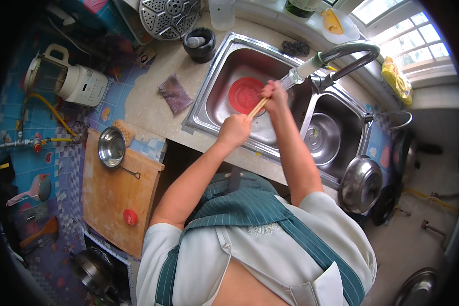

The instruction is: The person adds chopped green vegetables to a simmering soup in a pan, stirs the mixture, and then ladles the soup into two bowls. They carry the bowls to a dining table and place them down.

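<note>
My left hand is closed around one end of a pair of wooden chopsticks above the front of the larger sink basin. Around the other end, my right hand is wrapped, directly below the faucet's spray head. Water streams from the spray head onto that hand. Beneath the hands, a red plastic bowl rests on the basin floor, partly covered by my right hand. What lies inside the bowl is hard to make out.
In the smaller basin sits a steel bowl with a greenish scrap. A purple cloth and a stone mortar stand left of the sink. The wooden board bears a steel bowl. A steel lid leans at the right.
</note>
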### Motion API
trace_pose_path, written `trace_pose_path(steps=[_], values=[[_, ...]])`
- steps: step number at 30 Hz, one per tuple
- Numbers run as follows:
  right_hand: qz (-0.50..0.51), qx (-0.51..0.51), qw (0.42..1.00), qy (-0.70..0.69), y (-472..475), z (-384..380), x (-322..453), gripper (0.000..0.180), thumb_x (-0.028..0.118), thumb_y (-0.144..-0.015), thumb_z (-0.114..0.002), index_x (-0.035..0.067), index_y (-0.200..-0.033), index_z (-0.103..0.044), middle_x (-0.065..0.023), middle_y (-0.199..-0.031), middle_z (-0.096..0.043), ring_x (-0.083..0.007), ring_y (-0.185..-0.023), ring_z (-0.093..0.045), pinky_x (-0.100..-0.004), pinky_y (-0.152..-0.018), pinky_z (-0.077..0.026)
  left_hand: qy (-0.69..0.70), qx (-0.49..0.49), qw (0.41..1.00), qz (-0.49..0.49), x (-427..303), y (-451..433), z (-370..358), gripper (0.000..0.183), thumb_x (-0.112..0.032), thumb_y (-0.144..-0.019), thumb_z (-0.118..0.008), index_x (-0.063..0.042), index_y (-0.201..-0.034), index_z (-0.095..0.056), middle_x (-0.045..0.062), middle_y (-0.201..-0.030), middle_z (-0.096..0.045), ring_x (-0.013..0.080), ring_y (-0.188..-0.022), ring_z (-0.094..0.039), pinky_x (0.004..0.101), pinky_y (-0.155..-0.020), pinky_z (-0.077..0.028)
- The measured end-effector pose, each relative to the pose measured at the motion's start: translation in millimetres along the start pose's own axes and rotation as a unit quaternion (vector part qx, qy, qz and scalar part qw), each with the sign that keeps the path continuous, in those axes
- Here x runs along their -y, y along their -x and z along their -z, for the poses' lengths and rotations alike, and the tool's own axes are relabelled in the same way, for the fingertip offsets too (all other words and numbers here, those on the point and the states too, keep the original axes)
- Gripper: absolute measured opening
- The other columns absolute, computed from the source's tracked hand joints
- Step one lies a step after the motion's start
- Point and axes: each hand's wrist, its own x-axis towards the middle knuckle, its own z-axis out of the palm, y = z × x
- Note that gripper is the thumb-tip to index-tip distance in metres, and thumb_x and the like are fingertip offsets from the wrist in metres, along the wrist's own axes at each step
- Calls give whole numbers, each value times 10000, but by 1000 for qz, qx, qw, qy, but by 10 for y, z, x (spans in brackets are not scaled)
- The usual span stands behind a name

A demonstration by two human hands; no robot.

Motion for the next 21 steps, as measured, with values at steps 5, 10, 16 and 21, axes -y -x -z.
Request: trace_pose_path(steps=[5, 10, 16, 21], values=[[-36, -20, 998, 47, -4, -12, -193, 202, 204, -900, -389, 106, -723, -376, 45, -495, -235, -73, -390, -225, -220, -332, -198, -6, 24, 1000, 18, 74, 67, 52, 305, -241, -852, -495, 16, -703, -565, 171, -576, -544, 270, -512, -535, 394, -510, -401], [210, -174, 940, 205, -280, 289, 403, 140, -35, -705, -418, 91, -663, -372, -31, -563, -352, -141, -421, -333, -275, -374, -306, 2, 36, 999, -35, -30, 537, 262, 295, -251, -851, -502, 10, -724, -557, 189, -601, -543, 326, -555, -541, 407, -535, -411], [210, -83, 811, 540, 80, 323, 1185, 227, 187, -873, -462, 54, -1055, -487, -34, -902, -555, -130, -752, -526, -277, -584, -403, 56, 37, 993, 95, 254, 1122, 655, 300, -251, -877, -490, 10, -732, -521, 136, -560, -531, 258, -508, -567, 357, -499, -446], [209, -7, 758, 618, 53, 654, 1830, 503, 349, -890, -472, 81, -1306, -382, -94, -1246, -472, -222, -1179, -416, -451, -912, -364, 209, 8, 964, 166, 249, 1253, 635, 278, -253, -912, -461, -12, -785, -519, 43, -540, -522, 113, -443, -541, 275, -445, -458]])
